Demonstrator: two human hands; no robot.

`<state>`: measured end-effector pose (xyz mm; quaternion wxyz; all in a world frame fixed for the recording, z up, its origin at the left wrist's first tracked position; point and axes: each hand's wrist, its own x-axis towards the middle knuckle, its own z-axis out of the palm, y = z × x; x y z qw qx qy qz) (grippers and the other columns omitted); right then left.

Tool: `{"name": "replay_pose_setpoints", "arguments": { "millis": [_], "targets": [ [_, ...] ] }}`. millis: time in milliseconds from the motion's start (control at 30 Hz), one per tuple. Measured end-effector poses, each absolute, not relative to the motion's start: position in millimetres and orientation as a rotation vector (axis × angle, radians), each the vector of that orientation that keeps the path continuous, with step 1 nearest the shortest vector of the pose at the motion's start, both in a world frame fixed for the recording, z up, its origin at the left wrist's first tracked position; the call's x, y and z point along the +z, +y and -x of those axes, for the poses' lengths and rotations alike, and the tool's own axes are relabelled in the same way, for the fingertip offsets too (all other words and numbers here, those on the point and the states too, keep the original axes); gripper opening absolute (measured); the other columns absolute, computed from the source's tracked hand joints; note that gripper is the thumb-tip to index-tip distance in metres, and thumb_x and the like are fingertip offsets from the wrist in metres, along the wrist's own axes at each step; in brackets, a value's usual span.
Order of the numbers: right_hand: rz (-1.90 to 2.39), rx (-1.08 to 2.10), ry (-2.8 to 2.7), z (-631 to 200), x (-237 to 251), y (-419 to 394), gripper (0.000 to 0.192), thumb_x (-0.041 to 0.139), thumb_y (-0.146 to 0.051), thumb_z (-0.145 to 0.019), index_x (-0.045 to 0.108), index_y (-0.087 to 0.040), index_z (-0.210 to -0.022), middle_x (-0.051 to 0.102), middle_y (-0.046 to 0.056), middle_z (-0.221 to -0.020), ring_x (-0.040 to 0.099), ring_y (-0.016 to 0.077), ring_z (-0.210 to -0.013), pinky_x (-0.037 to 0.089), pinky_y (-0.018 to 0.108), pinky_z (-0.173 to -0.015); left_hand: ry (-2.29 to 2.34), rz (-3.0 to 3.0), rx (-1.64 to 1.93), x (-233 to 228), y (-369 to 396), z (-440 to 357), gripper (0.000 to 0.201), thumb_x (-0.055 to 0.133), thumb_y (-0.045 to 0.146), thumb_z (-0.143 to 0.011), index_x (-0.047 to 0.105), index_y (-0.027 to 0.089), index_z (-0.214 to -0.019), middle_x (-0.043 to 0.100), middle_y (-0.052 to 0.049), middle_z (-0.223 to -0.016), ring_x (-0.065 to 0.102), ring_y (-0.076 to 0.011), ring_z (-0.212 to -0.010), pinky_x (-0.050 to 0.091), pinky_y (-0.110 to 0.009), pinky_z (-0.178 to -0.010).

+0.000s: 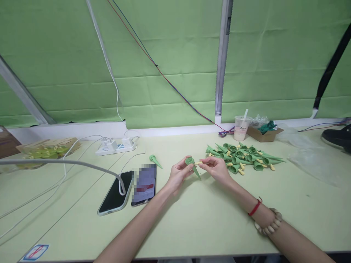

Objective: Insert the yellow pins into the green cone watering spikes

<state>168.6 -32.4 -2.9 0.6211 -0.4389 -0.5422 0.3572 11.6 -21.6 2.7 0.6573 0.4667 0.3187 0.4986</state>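
Between the fingers of my left hand [178, 174] is a green plastic spike [195, 170], its round cup-like head up and its point slanting down to the right. My right hand [216, 168] pinches a small yellow peg [198, 163] against the side of the spike, near its head. I cannot tell how deep the peg sits. To the right lies a pile of similar green spikes [236, 160], several with yellow pegs on them. A single green spike [155, 160] rests apart, left of my hands.
Two phones, a black-screened one [116, 193] and a lit one [144, 185], lie at the left. Behind are a power strip [117, 147] with white cables, a drink cup [241, 128] and a cardboard box [263, 134]. A clear plastic bag [312, 160] lies right of the pile.
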Motion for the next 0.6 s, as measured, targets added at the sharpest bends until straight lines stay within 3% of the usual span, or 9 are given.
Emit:
{"name": "replay_pose_setpoints", "arguments": {
  "millis": [200, 333, 433, 500, 600],
  "targets": [
    [1.016, 0.999, -1.119, -166, -7, -35, 0.038, 0.079, -0.044, -0.047, 0.068, -0.016, -0.071, 0.069, 0.006, -0.069, 0.064, 0.0177, -0.065, 0.051, 0.031, -0.065, 0.769, -1.226, 1.169, 2, -18, -9, 0.042, 0.076, 0.026, -0.058, 0.064, 0.019, -0.098, 0.062, 0.0, -0.083, 0.056, -0.0095, -0.074, 0.046, -0.02, -0.07],
    [1.044, 1.193, -1.02, -167, -8, -37, 0.039, 0.078, -0.041, -0.052, 0.068, -0.016, -0.081, 0.069, 0.007, -0.078, 0.064, 0.0173, -0.073, 0.05, 0.028, -0.065, 0.822, -1.383, 1.237, 7, -19, -10, 0.038, 0.077, 0.025, -0.055, 0.067, 0.017, -0.091, 0.062, -0.001, -0.083, 0.055, -0.011, -0.075, 0.044, -0.019, -0.067],
    [1.041, 1.237, -1.028, -164, -9, -36, 0.037, 0.076, -0.041, -0.056, 0.068, -0.016, -0.081, 0.069, 0.008, -0.08, 0.064, 0.0181, -0.076, 0.05, 0.028, -0.064, 0.828, -1.349, 1.207, 7, -23, -15, 0.038, 0.072, 0.035, -0.061, 0.062, 0.018, -0.094, 0.06, 0.001, -0.074, 0.055, -0.0097, -0.066, 0.046, -0.02, -0.062],
    [1.036, 1.187, -1.128, -161, -10, -36, 0.036, 0.074, -0.042, -0.058, 0.067, -0.015, -0.079, 0.069, 0.008, -0.077, 0.064, 0.0183, -0.074, 0.05, 0.028, -0.063, 0.806, -1.273, 1.159, 5, -27, -20, 0.037, 0.065, 0.045, -0.068, 0.056, 0.021, -0.095, 0.055, 0.004, -0.06, 0.052, -0.0084, -0.052, 0.046, -0.02, -0.05],
    [1.005, 1.014, -1.365, -155, -10, -38, 0.033, 0.069, -0.043, -0.065, 0.068, -0.015, -0.081, 0.069, 0.008, -0.078, 0.064, 0.0189, -0.075, 0.05, 0.028, -0.062, 0.822, -1.22, 1.11, 2, -30, -22, 0.037, 0.055, 0.056, -0.072, 0.048, 0.021, -0.083, 0.037, 0.01, -0.041, 0.04, -0.008, -0.031, 0.03, -0.016, -0.03]
  ]
}}
